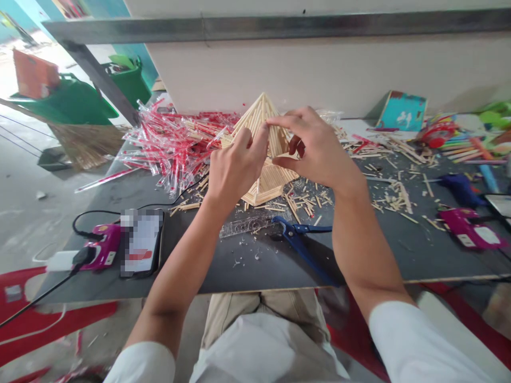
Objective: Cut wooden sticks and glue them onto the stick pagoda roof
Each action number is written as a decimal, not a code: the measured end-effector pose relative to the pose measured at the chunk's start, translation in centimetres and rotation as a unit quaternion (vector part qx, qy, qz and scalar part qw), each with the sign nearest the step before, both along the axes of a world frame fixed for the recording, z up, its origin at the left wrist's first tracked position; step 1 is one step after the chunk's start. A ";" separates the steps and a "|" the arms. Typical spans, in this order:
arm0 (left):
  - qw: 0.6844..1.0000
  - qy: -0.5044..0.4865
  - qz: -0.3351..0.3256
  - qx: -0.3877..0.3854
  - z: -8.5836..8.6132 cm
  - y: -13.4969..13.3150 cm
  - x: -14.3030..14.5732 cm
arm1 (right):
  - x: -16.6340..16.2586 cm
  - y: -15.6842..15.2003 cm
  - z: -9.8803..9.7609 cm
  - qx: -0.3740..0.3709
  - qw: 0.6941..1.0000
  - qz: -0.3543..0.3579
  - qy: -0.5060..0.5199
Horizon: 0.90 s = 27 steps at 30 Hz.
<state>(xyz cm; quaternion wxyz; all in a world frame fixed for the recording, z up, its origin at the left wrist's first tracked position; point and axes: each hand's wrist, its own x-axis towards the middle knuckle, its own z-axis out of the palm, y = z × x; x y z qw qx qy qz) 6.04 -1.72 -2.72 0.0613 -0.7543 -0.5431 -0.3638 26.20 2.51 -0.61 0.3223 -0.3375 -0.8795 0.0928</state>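
A pyramid-shaped model of pale wooden sticks stands on the dark grey table, tilted toward me. My left hand grips its left face, fingers curled with the thumb against the sticks. My right hand pinches the right side near the top, forefinger and thumb closed on the sticks. Both hands hide the model's middle.
A heap of red-and-clear stick wrappers lies at back left. Cut stick bits litter the table. Blue cutters and a clear ruler lie in front. A phone, purple glue guns and a teal card lie around.
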 end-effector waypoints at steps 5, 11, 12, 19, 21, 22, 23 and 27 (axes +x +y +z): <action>1.000 -0.018 -0.013 -0.007 0.1 0.0 -0.2 | -0.1 -0.1 0.1 -0.006 1.000 -0.001 0.002; 1.000 -0.013 -0.017 -0.020 0.3 -0.2 -0.2 | -0.1 -0.1 0.1 -0.011 1.000 0.000 0.004; 0.999 -0.014 -0.018 -0.023 0.3 -0.2 -0.2 | -0.1 -0.1 0.1 -0.010 1.000 0.000 0.005; 1.000 -0.028 -0.002 -0.005 0.2 -0.2 0.1 | -0.1 0.0 0.1 -0.012 1.000 0.005 0.004; 1.000 -0.025 0.009 0.007 -0.1 -0.2 0.3 | -0.1 0.1 0.1 -0.011 1.000 0.009 0.005; 1.000 -0.019 0.013 0.013 -0.2 -0.2 0.4 | 0.0 0.1 0.0 -0.010 1.000 0.009 0.005; 1.000 -0.012 0.017 0.018 -0.4 -0.2 0.5 | 0.0 0.1 0.0 -0.010 1.000 0.009 0.005; 0.999 0.029 0.034 0.029 -0.8 -0.5 0.8 | 0.0 0.2 0.0 -0.014 1.000 0.012 0.003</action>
